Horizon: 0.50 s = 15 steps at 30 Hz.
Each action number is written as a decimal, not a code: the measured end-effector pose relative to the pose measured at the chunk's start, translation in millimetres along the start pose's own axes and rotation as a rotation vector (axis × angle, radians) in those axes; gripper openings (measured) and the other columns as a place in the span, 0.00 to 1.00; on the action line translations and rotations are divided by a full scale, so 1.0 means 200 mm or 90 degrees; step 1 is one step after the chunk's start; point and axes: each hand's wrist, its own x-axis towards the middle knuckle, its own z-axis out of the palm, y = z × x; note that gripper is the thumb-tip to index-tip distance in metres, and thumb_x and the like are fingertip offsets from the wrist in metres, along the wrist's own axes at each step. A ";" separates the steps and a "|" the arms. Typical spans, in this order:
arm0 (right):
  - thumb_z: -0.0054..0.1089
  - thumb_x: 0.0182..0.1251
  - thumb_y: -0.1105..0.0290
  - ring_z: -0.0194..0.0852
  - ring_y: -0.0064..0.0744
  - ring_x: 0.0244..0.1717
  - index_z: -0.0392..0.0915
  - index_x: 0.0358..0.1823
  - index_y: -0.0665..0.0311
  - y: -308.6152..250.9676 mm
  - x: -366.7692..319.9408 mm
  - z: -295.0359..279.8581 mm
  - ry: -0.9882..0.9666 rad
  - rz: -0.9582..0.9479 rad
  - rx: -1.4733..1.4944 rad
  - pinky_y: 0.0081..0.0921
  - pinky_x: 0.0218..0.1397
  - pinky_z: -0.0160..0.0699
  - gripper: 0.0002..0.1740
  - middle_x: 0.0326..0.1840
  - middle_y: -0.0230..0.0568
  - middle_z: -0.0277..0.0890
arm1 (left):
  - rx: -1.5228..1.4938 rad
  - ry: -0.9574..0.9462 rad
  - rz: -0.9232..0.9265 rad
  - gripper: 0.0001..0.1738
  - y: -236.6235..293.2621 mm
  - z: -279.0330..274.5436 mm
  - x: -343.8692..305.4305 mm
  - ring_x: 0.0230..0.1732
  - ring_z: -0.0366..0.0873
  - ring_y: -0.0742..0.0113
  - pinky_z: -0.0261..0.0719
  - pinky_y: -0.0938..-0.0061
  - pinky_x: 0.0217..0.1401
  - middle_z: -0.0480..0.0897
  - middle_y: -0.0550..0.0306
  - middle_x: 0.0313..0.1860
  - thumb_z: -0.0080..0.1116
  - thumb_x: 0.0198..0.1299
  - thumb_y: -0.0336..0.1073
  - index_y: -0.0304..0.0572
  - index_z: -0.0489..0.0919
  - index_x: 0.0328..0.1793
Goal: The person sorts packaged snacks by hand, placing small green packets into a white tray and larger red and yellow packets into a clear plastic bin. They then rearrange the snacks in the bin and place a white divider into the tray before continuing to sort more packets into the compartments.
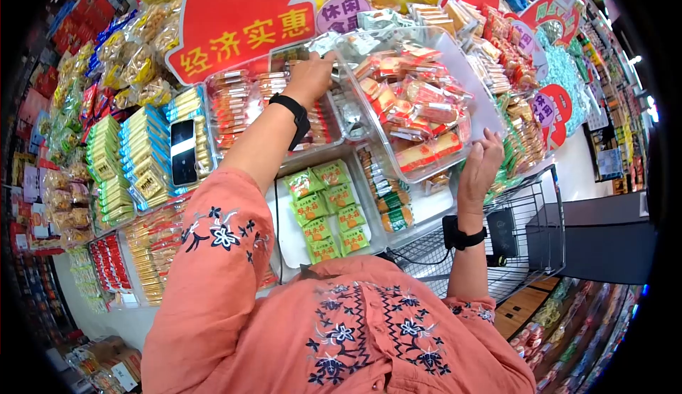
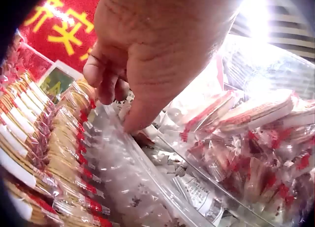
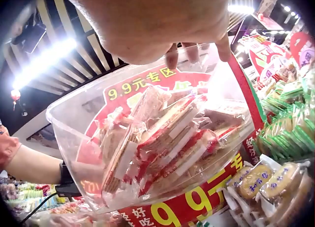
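Observation:
A clear plastic bin of red-and-white wrapped snacks stands tilted above the display. My right hand holds its near right rim; in the right wrist view, fingertips hook over the edge. My left hand reaches to the back of the neighbouring clear bin, which holds rows of wrapped biscuits. There, in the left wrist view, the thumb lies against the rim and the other fingers curl on its far side, pinching it. Silvery packets show in the gap between both bins.
Green packets lie in a compartment in front of my body. A phone rests on snack packs at the left. A wire shopping cart stands at the right. Behind the bins rises a red sign.

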 end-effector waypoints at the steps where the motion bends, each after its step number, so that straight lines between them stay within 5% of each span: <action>1: 0.45 0.82 0.65 0.57 0.60 0.78 0.75 0.50 0.67 0.01 -0.01 0.00 0.003 0.000 0.000 0.52 0.80 0.53 0.14 0.69 0.58 0.71 | 0.005 0.033 0.022 0.27 -0.01 0.01 0.00 0.45 0.86 0.35 0.83 0.47 0.42 0.82 0.37 0.49 0.65 0.57 0.33 0.45 0.73 0.64; 15: 0.41 0.81 0.65 0.57 0.58 0.78 0.74 0.47 0.67 0.02 -0.03 0.01 0.007 0.013 -0.025 0.51 0.80 0.50 0.14 0.68 0.56 0.72 | 0.000 0.120 0.071 0.12 -0.10 0.10 0.04 0.41 0.87 0.44 0.83 0.51 0.40 0.84 0.46 0.42 0.62 0.66 0.43 0.46 0.82 0.48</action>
